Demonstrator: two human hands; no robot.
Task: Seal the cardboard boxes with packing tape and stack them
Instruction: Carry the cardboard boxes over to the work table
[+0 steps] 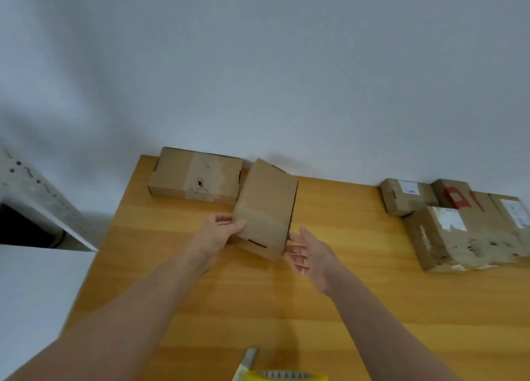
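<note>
A small brown cardboard box (265, 208) is tilted up above the middle of the wooden table (358, 309). My left hand (220, 234) grips its near left corner, thumb on top. My right hand (308, 256) is spread beside the box's near right corner, fingertips at its edge. Behind it a taped flat box (195, 177) lies against the wall. A yellow tape dispenser (284, 376) with a toothed blade pokes in at the bottom edge.
Several worn boxes with white labels and red markings (464, 223) are piled at the table's far right. A white wall runs behind the table. A white cabinet with a dark opening (34, 231) stands left of the table.
</note>
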